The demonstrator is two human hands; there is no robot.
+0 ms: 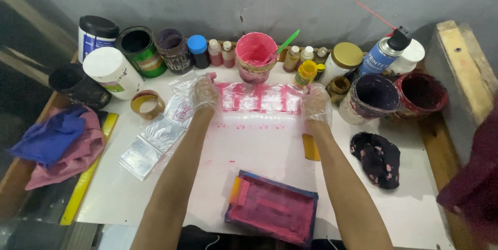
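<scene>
— Two gloved hands are seen on the white table (270, 146). What is being held?

— A row of clear plastic bags (259, 98) printed in pink is pinned flat at about twelve o'clock on the table. Its left end is pressed by the left hand (204, 93), its right end by the right hand (316, 103). The fingers of both are spread and laid on the plastic, not clenched.

— What is placed around it?

— A pink paint tub (254, 55) with a green stick (286, 43) is set just beyond the bags, among a line of jars and small bottles. A pink-stained printing screen (272, 207) is found at six o'clock, a yellow squeegee (310, 147) just beside the right forearm, a stack of unprinted bags (152, 145) at nine o'clock, and a dark stained rag (376, 157) at three o'clock.
</scene>
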